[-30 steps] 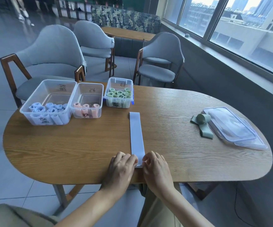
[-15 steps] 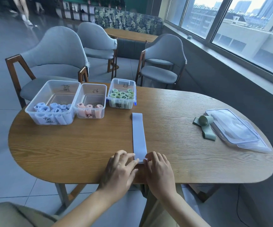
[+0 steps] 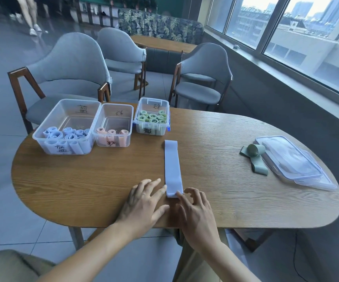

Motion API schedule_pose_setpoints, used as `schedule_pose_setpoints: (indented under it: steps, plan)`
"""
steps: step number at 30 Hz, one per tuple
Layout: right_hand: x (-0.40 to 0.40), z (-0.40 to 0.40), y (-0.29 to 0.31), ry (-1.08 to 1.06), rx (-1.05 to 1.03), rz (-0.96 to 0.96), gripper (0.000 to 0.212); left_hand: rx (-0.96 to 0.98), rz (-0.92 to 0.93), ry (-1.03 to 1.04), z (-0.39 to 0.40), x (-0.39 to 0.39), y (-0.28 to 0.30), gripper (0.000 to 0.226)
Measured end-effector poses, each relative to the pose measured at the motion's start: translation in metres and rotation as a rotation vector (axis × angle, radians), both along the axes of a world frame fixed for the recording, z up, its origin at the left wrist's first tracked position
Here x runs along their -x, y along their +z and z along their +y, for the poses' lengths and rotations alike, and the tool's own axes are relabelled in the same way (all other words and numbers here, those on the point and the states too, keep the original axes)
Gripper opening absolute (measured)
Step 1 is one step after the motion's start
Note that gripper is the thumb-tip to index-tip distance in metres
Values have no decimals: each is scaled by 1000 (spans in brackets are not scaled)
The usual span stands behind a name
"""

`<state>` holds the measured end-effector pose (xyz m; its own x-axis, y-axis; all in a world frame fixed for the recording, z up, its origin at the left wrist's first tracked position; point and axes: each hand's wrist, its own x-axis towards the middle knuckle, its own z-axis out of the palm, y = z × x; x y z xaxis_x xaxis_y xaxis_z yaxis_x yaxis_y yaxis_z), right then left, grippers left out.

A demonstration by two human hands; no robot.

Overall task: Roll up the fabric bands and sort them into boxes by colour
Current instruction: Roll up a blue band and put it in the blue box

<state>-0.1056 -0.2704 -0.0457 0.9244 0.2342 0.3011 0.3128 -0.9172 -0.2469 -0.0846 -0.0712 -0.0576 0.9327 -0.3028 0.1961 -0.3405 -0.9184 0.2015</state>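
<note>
Head cam view: both hands were down on the wooden table (image 3: pixel 83 180) near its front edge. The left hand (image 3: pixel 144 204) had its fingers spread fairly straight, fingertips touching the left side of the rolled-over near end of a light blue fabric band (image 3: pixel 172 167). The right hand (image 3: pixel 195 212) had its fingers slightly curled, index tip pressing on the right corner of that same small roll. Neither hand really gripped it, just fingertips on it. The rest of the band lay flat, running straight away from the hands.

Far ahead and to the left of the left hand sat three clear boxes in a row: the blue-band box (image 3: pixel 48 131) with blue rolls, next to it the pink-band box (image 3: pixel 129 117) with a few pink rolls, then the green-band box (image 3: pixel 165 110) full of green rolls, roughly in line with the band's far end.

Off to the right of the right hand, well apart, a half-rolled green band (image 3: pixel 255 157) lay just beside a stack of clear box lids (image 3: pixel 290 159).
</note>
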Motion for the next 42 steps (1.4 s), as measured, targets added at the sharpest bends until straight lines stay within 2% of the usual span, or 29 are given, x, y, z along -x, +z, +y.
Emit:
schedule_pose_setpoints:
  steps: [4,9,26,34,42]
  plan:
    - [-6,0,0,17,53,1,40,-2,49,33,19,-6,2,71]
    - [-8,-2,-4,21,45,6,39,21,97,72,34,-13,-1,78]
    - [-26,7,-1,16,24,8,35,81,67,108,32,-9,-4,72]
    - [-32,7,0,8,69,4,46,78,53,107,32,-9,-7,69]
    - [-38,9,1,10,67,62,46,83,55,110,31,-9,-7,70]
